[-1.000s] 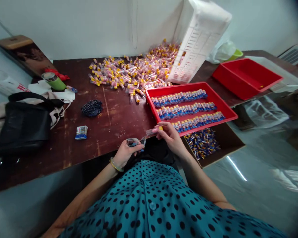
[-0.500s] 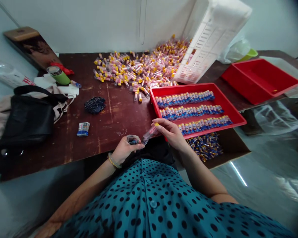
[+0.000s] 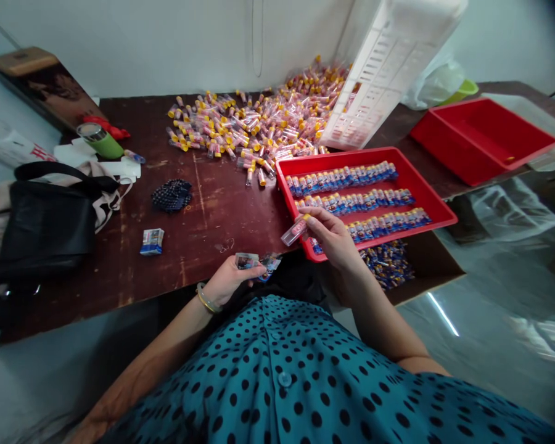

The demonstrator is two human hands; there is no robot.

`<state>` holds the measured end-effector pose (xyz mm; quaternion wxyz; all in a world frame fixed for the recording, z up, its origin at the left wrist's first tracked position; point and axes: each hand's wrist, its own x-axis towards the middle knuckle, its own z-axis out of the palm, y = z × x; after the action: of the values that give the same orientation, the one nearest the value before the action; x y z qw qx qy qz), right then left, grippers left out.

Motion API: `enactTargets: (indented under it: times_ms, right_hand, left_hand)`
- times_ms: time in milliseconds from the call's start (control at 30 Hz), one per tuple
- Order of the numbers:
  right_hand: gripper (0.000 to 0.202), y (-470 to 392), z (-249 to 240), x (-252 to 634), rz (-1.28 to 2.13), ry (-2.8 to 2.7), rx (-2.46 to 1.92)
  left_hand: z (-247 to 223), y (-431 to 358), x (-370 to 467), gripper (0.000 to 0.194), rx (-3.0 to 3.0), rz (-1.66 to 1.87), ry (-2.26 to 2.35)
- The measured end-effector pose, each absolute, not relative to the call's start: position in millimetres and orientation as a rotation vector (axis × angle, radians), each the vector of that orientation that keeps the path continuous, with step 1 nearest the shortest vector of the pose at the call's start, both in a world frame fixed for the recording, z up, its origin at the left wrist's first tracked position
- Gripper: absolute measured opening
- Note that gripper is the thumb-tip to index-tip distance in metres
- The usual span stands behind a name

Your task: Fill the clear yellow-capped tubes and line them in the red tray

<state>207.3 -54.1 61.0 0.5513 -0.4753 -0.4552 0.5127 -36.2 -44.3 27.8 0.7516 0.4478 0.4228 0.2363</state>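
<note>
My left hand [image 3: 229,280] is closed on a small stack of printed plastic sleeves [image 3: 246,261], low at the table's front edge. One blue-printed sleeve [image 3: 271,265] fans out at its fingertips. Between the fingers of my right hand [image 3: 333,237] is a clear tube with a yellow cap and pink contents [image 3: 294,230], its clear end tilted down to the left. That hand is over the near left corner of a red tray [image 3: 284,185]. Three rows of blue-wrapped tubes [image 3: 342,179] lie in the tray.
Behind lies a big pile of yellow-capped tubes [image 3: 259,126], beside a white plastic crate [image 3: 365,80] standing on edge. A cardboard box [image 3: 432,271] of blue-wrapped pieces sits below the tray. Leftward are a small packet bundle [image 3: 152,241], dark cloth [image 3: 171,195] and black bag [image 3: 50,222].
My right hand has moved right with the tube, away from my left hand. The tube and the sleeves are now apart. The view has shifted slightly.
</note>
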Motion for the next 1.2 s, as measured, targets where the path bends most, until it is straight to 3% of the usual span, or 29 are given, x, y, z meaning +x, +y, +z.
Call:
enactTargets:
  times_ms: [567, 867, 1067, 1200]
  right_hand:
    - [0.031, -80.9, 57.6, 186.0, 1.364, -1.275, -1.150]
    - [0.027, -104.8, 32.5, 173.0, 1.143, -1.125, -1.181]
    - [0.023, -112.8, 17.7, 174.8, 1.079, -1.051, -1.221]
    - [0.021, -126.7, 17.6, 165.6, 1.078, -1.099, -1.221]
  left_hand:
    - [35.6, -51.9, -40.8, 0.026, 1.036, 0.445, 0.805]
    - [19.4, -72.5, -25.5, 0.023, 0.956, 0.470, 0.834]
    - [17.9, -74.1, -14.0, 0.037, 0.863, 0.458, 0.868]
    - [20.7, -78.2, -3.4, 0.033, 0.733, 0.492, 0.815]
